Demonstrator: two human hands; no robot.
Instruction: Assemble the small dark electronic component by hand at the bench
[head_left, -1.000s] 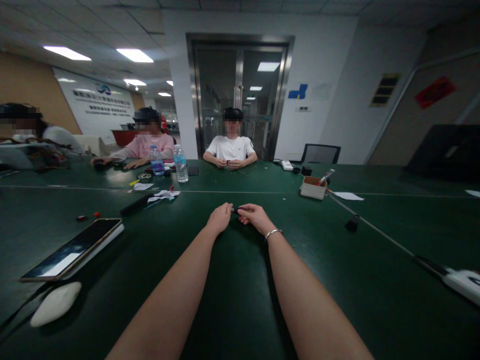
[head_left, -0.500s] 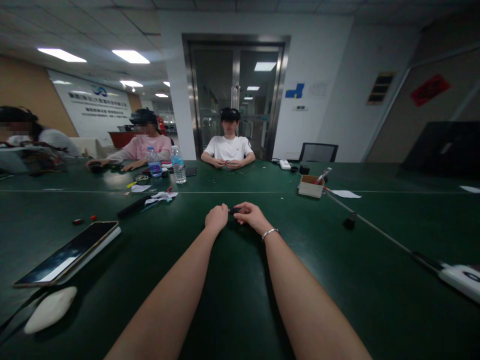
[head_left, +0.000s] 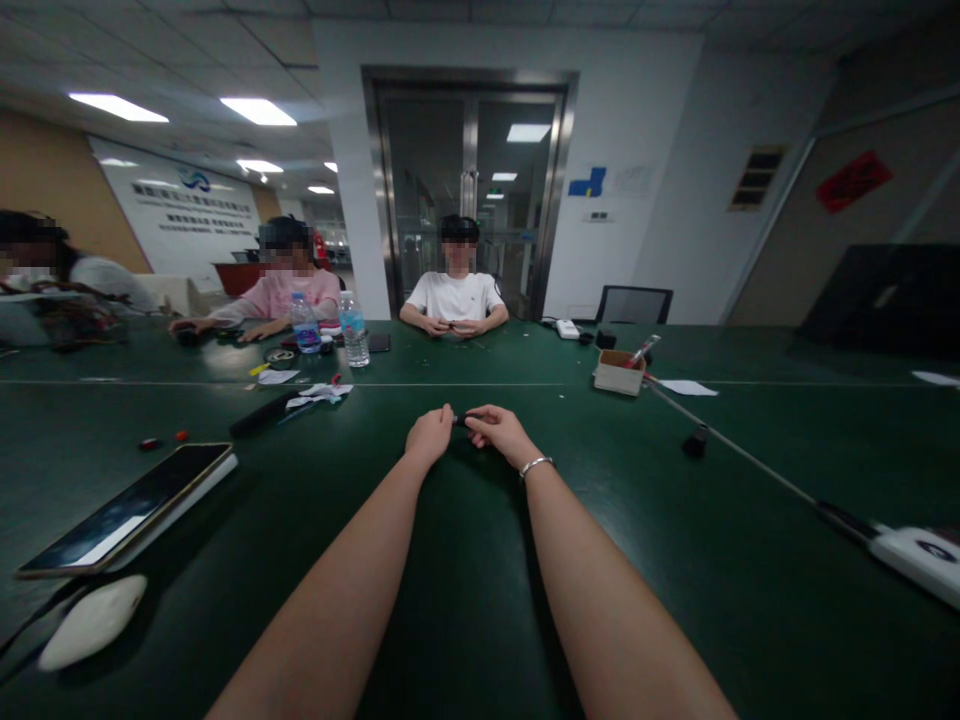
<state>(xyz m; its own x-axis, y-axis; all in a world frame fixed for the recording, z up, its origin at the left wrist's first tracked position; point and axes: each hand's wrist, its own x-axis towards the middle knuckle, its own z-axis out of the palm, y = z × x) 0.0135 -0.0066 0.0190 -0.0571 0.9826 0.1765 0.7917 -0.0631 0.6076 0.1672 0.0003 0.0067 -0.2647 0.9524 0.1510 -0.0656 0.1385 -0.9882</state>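
The grip of the right hand pinches a small dark piece over the green worktop. The left hand meets its left end; whether that grip clamps it, I cannot tell.

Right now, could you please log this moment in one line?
right hand: pinching small dark object | left hand: at its end, grip unclear | table: phone left, box right

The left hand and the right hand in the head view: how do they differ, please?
The right hand has a silver bracelet at its wrist, while the left hand has none. The right hand visibly pinches a small dark object; the left hand is at its other end, its grip mostly hidden. Both are over the green table.
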